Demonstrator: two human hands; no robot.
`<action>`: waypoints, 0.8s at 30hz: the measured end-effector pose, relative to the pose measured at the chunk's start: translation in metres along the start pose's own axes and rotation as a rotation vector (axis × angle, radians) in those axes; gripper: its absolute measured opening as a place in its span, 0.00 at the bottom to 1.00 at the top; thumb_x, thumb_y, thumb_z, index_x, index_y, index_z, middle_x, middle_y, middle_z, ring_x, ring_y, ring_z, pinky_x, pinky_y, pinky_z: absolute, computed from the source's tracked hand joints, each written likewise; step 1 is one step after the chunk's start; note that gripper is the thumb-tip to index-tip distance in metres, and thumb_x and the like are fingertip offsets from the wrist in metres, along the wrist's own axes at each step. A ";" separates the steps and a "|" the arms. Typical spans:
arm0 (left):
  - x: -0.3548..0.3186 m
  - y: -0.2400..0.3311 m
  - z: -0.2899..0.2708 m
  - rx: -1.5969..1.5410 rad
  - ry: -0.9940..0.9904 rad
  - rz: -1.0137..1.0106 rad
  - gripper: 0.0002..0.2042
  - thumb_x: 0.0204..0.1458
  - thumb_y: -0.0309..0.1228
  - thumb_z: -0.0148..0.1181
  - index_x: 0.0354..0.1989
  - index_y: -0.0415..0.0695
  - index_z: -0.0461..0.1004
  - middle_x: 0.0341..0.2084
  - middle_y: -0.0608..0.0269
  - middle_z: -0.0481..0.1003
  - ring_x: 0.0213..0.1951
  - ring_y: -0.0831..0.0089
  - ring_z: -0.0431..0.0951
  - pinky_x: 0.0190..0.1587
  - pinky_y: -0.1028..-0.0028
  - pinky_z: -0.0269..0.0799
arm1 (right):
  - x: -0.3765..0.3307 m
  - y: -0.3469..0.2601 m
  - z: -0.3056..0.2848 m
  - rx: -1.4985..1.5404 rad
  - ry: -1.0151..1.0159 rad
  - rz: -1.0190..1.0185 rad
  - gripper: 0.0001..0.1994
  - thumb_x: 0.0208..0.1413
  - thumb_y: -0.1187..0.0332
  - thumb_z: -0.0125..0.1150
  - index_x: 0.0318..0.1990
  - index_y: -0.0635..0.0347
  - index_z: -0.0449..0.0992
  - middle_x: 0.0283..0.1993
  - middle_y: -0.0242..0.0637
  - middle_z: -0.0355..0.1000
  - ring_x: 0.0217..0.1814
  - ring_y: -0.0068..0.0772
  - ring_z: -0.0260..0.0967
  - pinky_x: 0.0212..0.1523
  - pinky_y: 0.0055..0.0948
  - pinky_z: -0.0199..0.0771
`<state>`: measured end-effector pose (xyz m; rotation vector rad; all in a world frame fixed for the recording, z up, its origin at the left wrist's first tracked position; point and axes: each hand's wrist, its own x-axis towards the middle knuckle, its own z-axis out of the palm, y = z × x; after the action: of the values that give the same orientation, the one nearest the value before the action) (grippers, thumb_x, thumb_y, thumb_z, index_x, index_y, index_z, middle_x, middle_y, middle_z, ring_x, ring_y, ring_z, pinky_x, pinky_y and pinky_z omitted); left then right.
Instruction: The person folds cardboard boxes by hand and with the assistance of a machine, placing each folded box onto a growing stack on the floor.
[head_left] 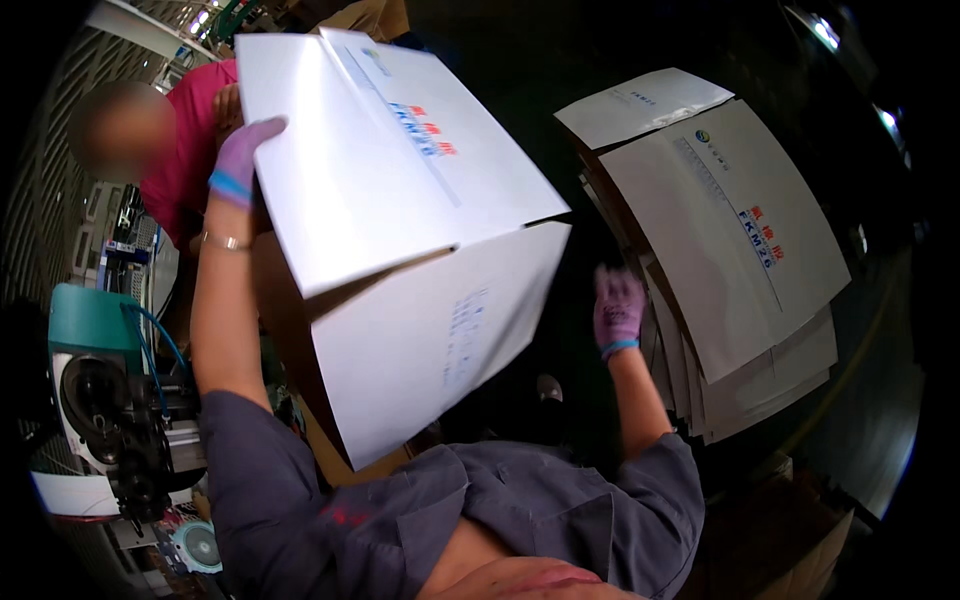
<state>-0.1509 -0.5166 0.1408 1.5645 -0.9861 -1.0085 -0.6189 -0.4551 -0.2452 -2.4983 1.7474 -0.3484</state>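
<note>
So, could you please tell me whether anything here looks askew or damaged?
Nothing looks damaged. The stack of flat cartons on the right is fanned unevenly, edges out of line. The left hand holds a half-opened white box tilted.

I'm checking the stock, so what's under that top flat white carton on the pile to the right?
Under the top flat carton lie more flattened cartons, their white edges fanned out along the lower side. How many there are, and what the pile rests on, is covered. The right hand is at its left edge.
</note>
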 end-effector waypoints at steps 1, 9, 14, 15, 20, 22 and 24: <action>-0.018 0.001 0.015 -0.028 0.033 0.052 0.18 0.48 0.28 0.59 0.47 0.33 0.70 0.37 0.55 0.74 0.37 0.68 0.76 0.43 0.75 0.71 | 0.022 0.010 -0.012 -0.093 0.132 0.009 0.25 0.54 0.69 0.47 0.61 0.56 0.62 0.63 0.44 0.56 0.67 0.48 0.49 0.66 0.47 0.50; -0.107 -0.070 0.032 0.155 0.272 0.236 0.21 0.46 0.21 0.54 0.51 0.29 0.66 0.42 0.54 0.73 0.45 0.67 0.72 0.50 0.73 0.67 | 0.084 0.153 -0.006 -0.405 -0.213 0.563 0.31 0.56 0.70 0.42 0.68 0.51 0.47 0.71 0.42 0.46 0.72 0.47 0.43 0.68 0.48 0.42; -0.139 -0.089 0.053 0.146 0.286 0.196 0.26 0.44 0.24 0.55 0.54 0.28 0.64 0.46 0.53 0.72 0.47 0.67 0.71 0.54 0.74 0.62 | 0.044 0.289 -0.053 -0.540 -0.144 0.599 0.28 0.56 0.76 0.35 0.66 0.52 0.51 0.68 0.40 0.52 0.70 0.41 0.48 0.68 0.38 0.48; -0.147 -0.091 0.049 0.168 0.316 0.173 0.26 0.43 0.24 0.56 0.54 0.28 0.64 0.46 0.52 0.72 0.47 0.67 0.71 0.54 0.73 0.62 | 0.024 0.300 -0.062 -0.534 -0.087 0.601 0.26 0.57 0.75 0.37 0.65 0.53 0.54 0.68 0.40 0.53 0.70 0.40 0.49 0.68 0.37 0.49; -0.189 -0.110 0.021 0.166 0.450 0.161 0.25 0.42 0.22 0.55 0.54 0.30 0.65 0.46 0.54 0.72 0.47 0.66 0.71 0.54 0.73 0.62 | -0.069 0.277 -0.051 -0.695 -0.076 0.723 0.27 0.55 0.73 0.44 0.65 0.55 0.55 0.65 0.40 0.57 0.67 0.39 0.54 0.66 0.36 0.53; -0.201 -0.117 0.007 0.144 0.472 0.168 0.25 0.42 0.20 0.54 0.55 0.32 0.65 0.46 0.56 0.72 0.48 0.68 0.71 0.54 0.73 0.62 | -0.094 0.253 -0.026 -0.705 -0.167 0.842 0.27 0.55 0.72 0.45 0.65 0.55 0.54 0.65 0.40 0.57 0.66 0.39 0.55 0.65 0.36 0.54; -0.205 -0.128 -0.027 0.158 0.475 0.104 0.22 0.48 0.22 0.56 0.54 0.34 0.66 0.45 0.59 0.72 0.46 0.70 0.71 0.52 0.74 0.63 | -0.095 0.217 -0.009 -0.593 -0.287 0.943 0.27 0.56 0.72 0.45 0.65 0.55 0.54 0.65 0.40 0.56 0.66 0.38 0.55 0.65 0.36 0.55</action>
<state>-0.1771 -0.2934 0.0480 1.7556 -0.8138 -0.4595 -0.8506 -0.4418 -0.2910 -1.4948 2.8519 0.6288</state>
